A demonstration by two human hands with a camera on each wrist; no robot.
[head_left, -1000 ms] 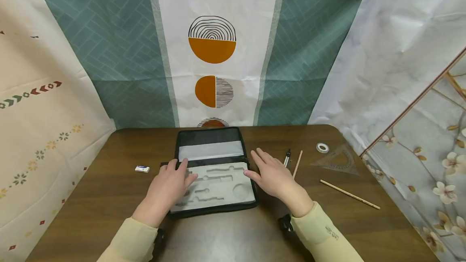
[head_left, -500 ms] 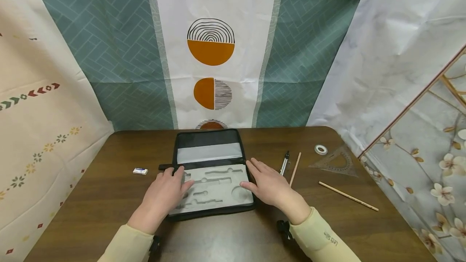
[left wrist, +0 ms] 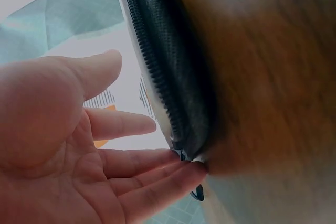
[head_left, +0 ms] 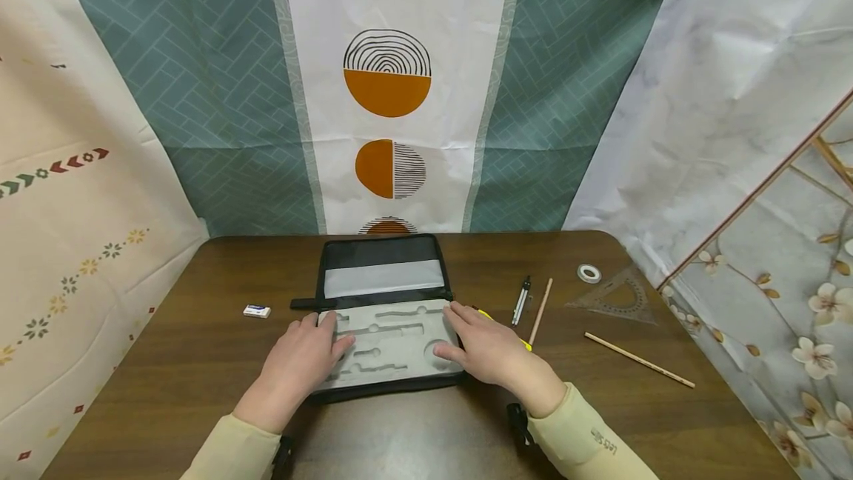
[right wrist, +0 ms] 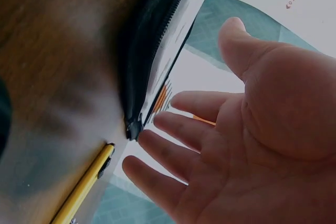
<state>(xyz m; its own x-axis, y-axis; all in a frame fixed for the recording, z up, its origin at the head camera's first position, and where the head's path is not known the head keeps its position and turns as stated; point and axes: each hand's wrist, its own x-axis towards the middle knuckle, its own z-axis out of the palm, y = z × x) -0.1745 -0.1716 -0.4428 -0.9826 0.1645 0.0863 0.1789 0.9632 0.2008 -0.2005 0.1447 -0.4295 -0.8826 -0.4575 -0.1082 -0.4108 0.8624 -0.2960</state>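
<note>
An unzipped black zip case (head_left: pixel 383 245) lies open with its lid laid back. Its grey foam insert (head_left: pixel 400 350) has several cut-out hollows, none with a tool visible in it. My left hand (head_left: pixel 303 347) lies over the insert's left side, fingers extended; in the left wrist view the fingertips are right at the case's zipped edge (left wrist: pixel 157 72). On the opposite side my right hand (head_left: pixel 489 347) reaches over the right edge with spread fingers, its thumb over the round hollow. A slim yellow tool with a black part (right wrist: pixel 86 184) lies beside it, partly hidden by that hand in the head view.
Right of the case are a drawing compass (head_left: pixel 522 301), a wooden pencil-like stick (head_left: pixel 541 310) and another such stick (head_left: pixel 640 359). Further back are a tape roll (head_left: pixel 589 273) and a clear set square (head_left: pixel 609 306). An eraser (head_left: pixel 257 311) lies at left on the brown table (head_left: pixel 186 361).
Both hands have come lower and nearer along the case's sides, the right one also leftward over the insert. The yellow tool now shows from behind the right hand.
</note>
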